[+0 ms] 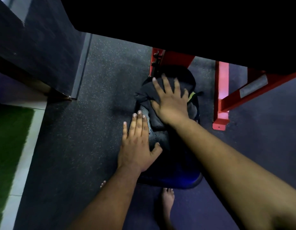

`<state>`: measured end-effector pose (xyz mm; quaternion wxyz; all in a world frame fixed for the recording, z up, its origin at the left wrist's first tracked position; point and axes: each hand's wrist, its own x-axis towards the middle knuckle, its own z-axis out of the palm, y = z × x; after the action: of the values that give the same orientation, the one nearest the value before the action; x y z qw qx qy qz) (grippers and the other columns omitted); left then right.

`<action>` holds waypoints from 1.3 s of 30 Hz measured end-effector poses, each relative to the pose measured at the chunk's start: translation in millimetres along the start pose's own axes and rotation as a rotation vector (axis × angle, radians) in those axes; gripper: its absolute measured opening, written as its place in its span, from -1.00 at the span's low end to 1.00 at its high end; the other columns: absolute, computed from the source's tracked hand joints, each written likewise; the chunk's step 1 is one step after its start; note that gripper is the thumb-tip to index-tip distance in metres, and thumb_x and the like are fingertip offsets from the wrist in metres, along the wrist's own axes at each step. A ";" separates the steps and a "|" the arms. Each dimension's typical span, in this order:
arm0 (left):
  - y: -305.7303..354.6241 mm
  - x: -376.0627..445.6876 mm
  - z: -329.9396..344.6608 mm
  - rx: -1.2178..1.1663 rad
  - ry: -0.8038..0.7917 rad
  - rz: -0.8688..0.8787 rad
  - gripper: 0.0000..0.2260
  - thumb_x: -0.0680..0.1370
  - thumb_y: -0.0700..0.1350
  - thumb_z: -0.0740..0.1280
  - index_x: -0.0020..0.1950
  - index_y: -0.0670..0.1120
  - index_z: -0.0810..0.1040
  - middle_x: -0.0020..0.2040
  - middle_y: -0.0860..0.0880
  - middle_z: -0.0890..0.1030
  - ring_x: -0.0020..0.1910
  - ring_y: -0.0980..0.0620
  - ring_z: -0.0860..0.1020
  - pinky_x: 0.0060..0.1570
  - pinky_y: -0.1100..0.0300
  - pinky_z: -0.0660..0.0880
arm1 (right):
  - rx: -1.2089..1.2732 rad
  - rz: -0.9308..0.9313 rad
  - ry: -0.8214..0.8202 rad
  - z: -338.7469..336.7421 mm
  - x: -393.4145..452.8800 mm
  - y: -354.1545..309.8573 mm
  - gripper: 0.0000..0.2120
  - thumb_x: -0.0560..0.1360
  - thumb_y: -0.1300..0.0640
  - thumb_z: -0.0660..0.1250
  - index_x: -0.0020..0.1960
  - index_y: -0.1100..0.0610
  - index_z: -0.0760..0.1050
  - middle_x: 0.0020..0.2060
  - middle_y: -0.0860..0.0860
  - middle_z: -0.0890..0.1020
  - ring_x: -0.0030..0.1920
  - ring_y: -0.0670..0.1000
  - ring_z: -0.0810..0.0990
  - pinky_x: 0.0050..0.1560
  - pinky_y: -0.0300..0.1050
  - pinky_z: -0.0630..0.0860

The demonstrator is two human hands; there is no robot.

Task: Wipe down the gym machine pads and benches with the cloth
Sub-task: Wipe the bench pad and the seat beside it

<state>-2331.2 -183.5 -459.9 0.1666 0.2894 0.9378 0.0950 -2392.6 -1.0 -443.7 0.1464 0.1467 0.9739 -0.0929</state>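
A black padded seat [162, 140] of a gym machine lies below me, its surface glistening with wet spots. A dark cloth [146, 93] is bunched on the far half of the pad. My right hand [170, 102] presses flat on the cloth with fingers spread. My left hand [137, 143] rests flat on the near left edge of the pad, fingers extended, thumb on the pad top, holding nothing. A bit of yellow-green fabric [192, 95] peeks out beside my right hand.
The red steel frame [222, 97] of the machine stands to the right and behind the seat. A large black pad or panel [177, 22] overhangs the top. Speckled rubber floor [87, 113] surrounds it, green turf [9, 138] at left. My bare foot [168, 201] stands just below the seat.
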 end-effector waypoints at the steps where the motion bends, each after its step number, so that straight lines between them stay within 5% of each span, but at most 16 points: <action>1: 0.4 -0.1 -0.9 -0.003 -0.003 0.001 -0.11 0.51 0.27 0.09 0.67 -0.23 -0.09 0.68 -0.20 -0.11 0.67 -0.13 -0.14 0.62 -0.21 -0.08 | -0.011 -0.055 0.018 3.5 -19.2 9.3 -0.30 0.60 -0.28 0.08 0.65 -0.21 -0.11 0.67 -0.09 -0.10 0.65 0.19 -0.15 0.53 0.44 0.01; 5: 0.3 -0.5 -1.4 -0.029 -0.007 0.008 -0.12 0.51 0.26 0.10 0.66 -0.23 -0.04 0.68 -0.20 -0.12 0.67 -0.14 -0.13 0.61 -0.23 -0.02 | -0.033 -0.026 0.014 13.9 -94.6 51.5 -0.28 0.53 -0.33 0.06 0.64 -0.25 -0.03 0.67 -0.10 -0.05 0.65 0.15 -0.04 0.47 0.41 0.19; 8: -0.5 -1.4 1.3 -0.028 0.005 0.010 -0.10 0.51 0.26 0.12 0.67 -0.22 -0.10 0.68 -0.18 -0.15 0.67 -0.12 -0.15 0.61 -0.21 -0.04 | 0.024 0.106 0.020 4.4 -44.9 45.2 -0.28 0.57 -0.37 0.09 0.62 -0.33 -0.17 0.66 -0.13 -0.15 0.65 0.19 -0.16 0.44 0.53 0.05; 12: -0.7 -1.1 2.1 -0.004 0.001 0.011 -0.10 0.51 0.29 0.08 0.67 -0.22 -0.12 0.68 -0.17 -0.16 0.67 -0.12 -0.16 0.62 -0.18 -0.08 | 0.036 0.168 0.040 0.5 -9.4 27.0 -0.29 0.60 -0.33 0.07 0.64 -0.27 -0.16 0.67 -0.06 -0.06 0.64 0.26 -0.08 0.46 0.54 0.10; 18: -4.7 -1.3 -0.5 -0.102 0.006 0.010 -0.13 0.50 0.24 0.04 0.67 -0.20 -0.13 0.68 -0.14 -0.17 0.67 -0.08 -0.17 0.61 -0.22 -0.05 | 0.016 0.151 0.046 36.4 -174.2 22.8 -0.24 0.48 -0.30 0.10 0.65 -0.19 0.02 0.67 -0.05 0.04 0.62 0.22 0.11 0.37 0.40 0.33; 27: -20.4 -35.9 19.0 -0.396 0.209 -0.080 -0.29 0.54 -0.01 0.05 0.68 -0.14 -0.03 0.70 -0.03 -0.11 0.67 0.03 -0.08 0.63 -0.08 -0.14 | 0.081 0.224 0.077 4.3 13.3 -18.1 -0.26 0.61 -0.27 0.11 0.66 -0.13 -0.15 0.67 0.01 -0.12 0.63 0.28 -0.21 0.53 0.48 -0.05; 34: -42.6 -70.8 18.6 -0.764 0.288 -0.255 -0.35 0.61 0.09 -0.02 0.66 -0.06 -0.13 0.69 0.03 -0.10 0.64 0.24 -0.12 0.63 -0.08 -0.12 | -0.002 -0.211 0.074 42.5 -139.9 -54.0 -0.21 0.50 -0.33 0.15 0.66 -0.15 0.04 0.67 -0.03 0.04 0.64 0.19 0.04 0.43 0.34 0.21; 39: -71.0 -76.9 15.4 -0.695 0.277 -0.200 -0.37 0.63 0.08 -0.02 0.69 -0.07 -0.02 0.69 0.03 -0.06 0.66 0.15 -0.06 0.63 -0.03 -0.11 | -0.015 -0.060 0.001 22.8 -50.6 -51.0 -0.17 0.46 -0.44 0.14 0.62 -0.32 -0.11 0.66 -0.12 -0.18 0.64 0.18 -0.25 0.40 0.66 -0.20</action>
<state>-2302.1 -284.2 -473.8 0.1348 0.1072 0.8868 0.4288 -2356.5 -67.2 -442.3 0.1443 0.1161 0.9786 -0.0899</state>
